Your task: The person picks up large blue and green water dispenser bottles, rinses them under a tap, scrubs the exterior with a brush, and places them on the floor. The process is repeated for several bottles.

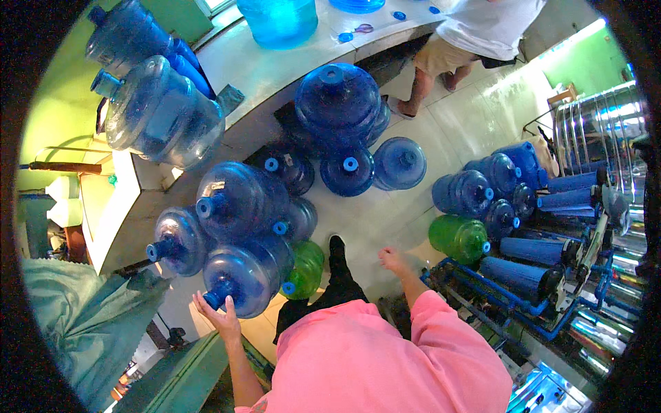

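Blue jugs (241, 275), tiled floor (361, 237), green walls (592, 70)

To the person's left stood a group of near jugs (241, 275). Centre jugs (337, 113) stood ahead, beside the table (241, 60), which bore another jug (279, 22). To the right, across the floor (358, 221), further jugs (463, 193) stood near filter cylinders (530, 250).

no legible words, numbers or signs, blue jugs (241, 279) included, pale patch (217, 185) on one unreadable
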`<state>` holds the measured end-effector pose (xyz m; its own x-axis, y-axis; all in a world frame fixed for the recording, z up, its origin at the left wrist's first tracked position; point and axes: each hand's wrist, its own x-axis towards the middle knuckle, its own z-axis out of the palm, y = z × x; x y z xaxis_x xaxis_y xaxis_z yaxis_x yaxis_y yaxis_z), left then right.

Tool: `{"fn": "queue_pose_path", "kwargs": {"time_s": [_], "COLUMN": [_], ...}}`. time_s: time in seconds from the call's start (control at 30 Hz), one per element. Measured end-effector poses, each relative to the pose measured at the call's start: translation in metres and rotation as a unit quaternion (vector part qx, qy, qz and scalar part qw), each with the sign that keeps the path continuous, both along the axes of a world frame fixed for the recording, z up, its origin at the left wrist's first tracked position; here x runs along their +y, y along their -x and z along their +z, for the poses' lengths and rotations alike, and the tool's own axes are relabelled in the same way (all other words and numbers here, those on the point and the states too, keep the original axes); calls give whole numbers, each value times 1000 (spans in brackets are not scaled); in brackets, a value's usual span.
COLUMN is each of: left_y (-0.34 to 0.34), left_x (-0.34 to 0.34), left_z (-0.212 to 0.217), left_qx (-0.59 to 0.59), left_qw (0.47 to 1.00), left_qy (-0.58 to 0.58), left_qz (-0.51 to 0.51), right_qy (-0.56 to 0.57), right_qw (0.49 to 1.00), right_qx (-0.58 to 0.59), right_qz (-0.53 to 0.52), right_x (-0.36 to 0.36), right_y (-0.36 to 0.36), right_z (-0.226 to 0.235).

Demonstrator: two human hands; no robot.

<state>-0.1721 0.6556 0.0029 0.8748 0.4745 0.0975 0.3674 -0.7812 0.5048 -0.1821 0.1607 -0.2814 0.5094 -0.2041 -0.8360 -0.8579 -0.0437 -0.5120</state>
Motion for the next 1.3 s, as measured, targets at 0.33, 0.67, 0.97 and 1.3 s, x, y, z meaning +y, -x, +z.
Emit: {"fn": "queue_pose_path", "kwargs": {"time_s": [0.33, 0.67, 0.97, 1.3], "left_y": [12, 8, 28, 19], "left_x": [-22, -33, -11, 110], "left_z": [18, 44, 44, 28], "left_qx": [-28, -60, -77, -156], "left_qw": [998, 996, 996, 982], "left_qy": [-49, -44, -30, 14], "left_qz": [-9, -42, -46, -106], "right_qy": [-58, -30, -23, -179], "right_qw": [997, 998, 998, 982], "right_qx": [-15, 34, 42, -2], "right_qz": [47, 49, 48, -60], "right_x": [32, 27, 47, 114], "right_y": [-43, -6, 11, 50], "right_z": [24, 35, 30, 38]}}
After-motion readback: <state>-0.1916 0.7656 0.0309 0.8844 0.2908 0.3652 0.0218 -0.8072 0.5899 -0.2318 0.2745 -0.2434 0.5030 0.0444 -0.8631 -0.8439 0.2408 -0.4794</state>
